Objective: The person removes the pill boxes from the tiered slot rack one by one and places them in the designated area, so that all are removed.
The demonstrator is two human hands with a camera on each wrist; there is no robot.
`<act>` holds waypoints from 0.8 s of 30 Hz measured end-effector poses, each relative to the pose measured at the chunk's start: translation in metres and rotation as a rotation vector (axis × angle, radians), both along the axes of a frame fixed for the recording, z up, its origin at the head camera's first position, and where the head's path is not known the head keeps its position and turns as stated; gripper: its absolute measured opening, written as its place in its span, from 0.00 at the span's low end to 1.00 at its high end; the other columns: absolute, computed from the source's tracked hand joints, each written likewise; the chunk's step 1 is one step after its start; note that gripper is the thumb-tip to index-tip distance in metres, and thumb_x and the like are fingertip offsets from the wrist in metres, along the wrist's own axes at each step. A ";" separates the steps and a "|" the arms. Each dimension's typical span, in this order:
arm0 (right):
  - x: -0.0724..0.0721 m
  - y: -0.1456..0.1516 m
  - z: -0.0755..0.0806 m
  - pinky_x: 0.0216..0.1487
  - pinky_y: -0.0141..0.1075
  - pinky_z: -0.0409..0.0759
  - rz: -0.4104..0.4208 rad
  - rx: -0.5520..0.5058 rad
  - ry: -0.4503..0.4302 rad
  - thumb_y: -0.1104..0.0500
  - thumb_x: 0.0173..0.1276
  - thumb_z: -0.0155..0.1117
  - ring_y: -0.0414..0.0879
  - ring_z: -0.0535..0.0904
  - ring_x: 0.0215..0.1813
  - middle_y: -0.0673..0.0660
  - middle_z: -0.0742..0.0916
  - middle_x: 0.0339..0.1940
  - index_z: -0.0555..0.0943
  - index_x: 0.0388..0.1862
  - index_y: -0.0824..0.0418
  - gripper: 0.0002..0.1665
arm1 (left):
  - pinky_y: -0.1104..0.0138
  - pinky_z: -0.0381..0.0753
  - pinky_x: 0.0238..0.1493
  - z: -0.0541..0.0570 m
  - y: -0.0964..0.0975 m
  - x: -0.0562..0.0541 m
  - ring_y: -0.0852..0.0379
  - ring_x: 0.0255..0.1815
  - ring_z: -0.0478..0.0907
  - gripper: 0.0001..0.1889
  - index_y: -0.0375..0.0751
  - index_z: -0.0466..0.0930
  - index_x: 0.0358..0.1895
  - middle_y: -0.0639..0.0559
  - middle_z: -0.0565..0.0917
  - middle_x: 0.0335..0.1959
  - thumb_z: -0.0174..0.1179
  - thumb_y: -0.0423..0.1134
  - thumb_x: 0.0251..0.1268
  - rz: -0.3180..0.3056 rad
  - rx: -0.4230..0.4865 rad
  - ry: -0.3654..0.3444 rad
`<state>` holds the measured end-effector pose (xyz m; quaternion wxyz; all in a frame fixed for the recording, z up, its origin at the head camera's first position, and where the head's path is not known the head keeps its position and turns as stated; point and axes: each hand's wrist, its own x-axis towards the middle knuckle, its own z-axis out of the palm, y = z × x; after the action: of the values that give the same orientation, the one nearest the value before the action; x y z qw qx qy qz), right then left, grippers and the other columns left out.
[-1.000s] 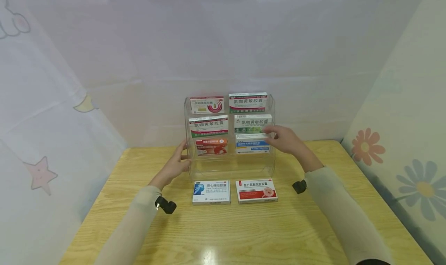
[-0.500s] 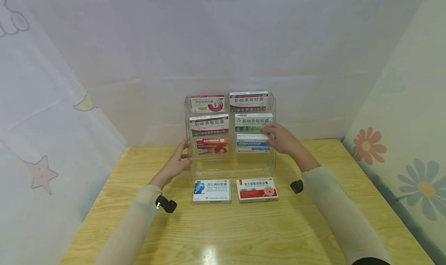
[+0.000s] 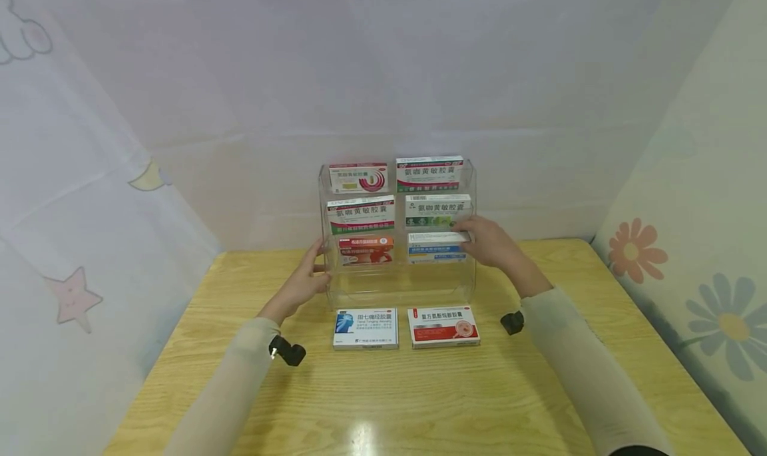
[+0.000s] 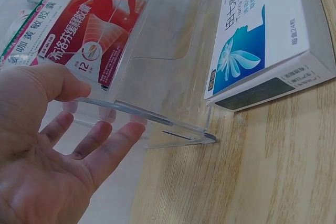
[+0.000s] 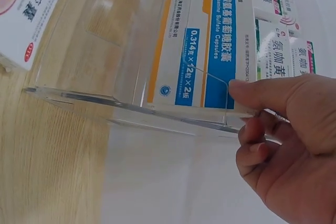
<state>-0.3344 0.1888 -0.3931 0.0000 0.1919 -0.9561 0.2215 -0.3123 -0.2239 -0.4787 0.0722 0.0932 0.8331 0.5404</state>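
A clear acrylic display rack [image 3: 365,286] stands on the table, with medicine boxes in its tiers. My left hand [image 3: 299,284] grips the rack's left side; in the left wrist view the thumb lies over the side edge and the fingertips touch the panel's outer face. A red ibuprofen box [image 4: 100,30] sits in the tier beside that thumb. My right hand [image 3: 488,241] is at the rack's right side, pinching the corner of a blue-and-white glucosamine capsule box [image 5: 205,45] in the third tier. The thumb lies on the box front; other fingers curl beside the side panel.
A white-and-blue medicine box [image 3: 366,328] and a red-and-white one [image 3: 444,326] lie flat before the rack. Above are a green-and-white box [image 3: 437,211] and several red-and-white boxes, including one at top right [image 3: 429,174]. A pale curtain [image 3: 383,76] hangs behind the table.
My right hand has shifted slightly about the upper corner of the blue-and-white box, which stays in its tier. The left hand keeps its grip on the rack.
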 end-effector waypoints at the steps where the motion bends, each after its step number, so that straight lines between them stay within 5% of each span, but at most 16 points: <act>1: 0.000 0.002 0.000 0.69 0.60 0.71 0.005 -0.021 -0.005 0.64 0.72 0.63 0.64 0.71 0.69 0.66 0.77 0.68 0.79 0.66 0.64 0.23 | 0.49 0.82 0.59 0.000 0.000 0.000 0.34 0.74 0.61 0.48 0.65 0.34 0.83 0.43 0.46 0.83 0.54 0.32 0.72 -0.001 0.000 0.002; 8: 0.001 0.009 0.003 0.44 0.48 0.82 0.033 -0.158 -0.026 0.61 0.74 0.63 0.54 0.80 0.45 0.62 0.79 0.66 0.77 0.68 0.58 0.24 | 0.48 0.81 0.60 0.000 0.000 0.000 0.35 0.75 0.60 0.47 0.64 0.34 0.83 0.44 0.45 0.83 0.55 0.33 0.72 0.002 0.006 -0.008; 11: 0.006 0.010 0.009 0.39 0.45 0.81 0.031 -0.196 -0.026 0.60 0.75 0.63 0.53 0.80 0.43 0.61 0.81 0.63 0.76 0.69 0.56 0.25 | 0.48 0.81 0.60 -0.001 0.000 0.000 0.34 0.75 0.60 0.47 0.63 0.34 0.83 0.43 0.45 0.83 0.54 0.33 0.72 -0.003 0.009 -0.007; 24: 0.019 0.019 0.010 0.60 0.52 0.81 -0.002 -0.459 -0.010 0.51 0.73 0.65 0.56 0.78 0.62 0.58 0.82 0.59 0.76 0.67 0.53 0.25 | 0.48 0.81 0.60 0.000 0.000 0.001 0.34 0.75 0.60 0.47 0.66 0.35 0.83 0.44 0.45 0.83 0.54 0.32 0.72 0.002 0.008 -0.003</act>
<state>-0.3149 0.2075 -0.3827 0.0391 0.1849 -0.8808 0.4342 -0.3114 -0.2236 -0.4787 0.0727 0.0916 0.8310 0.5439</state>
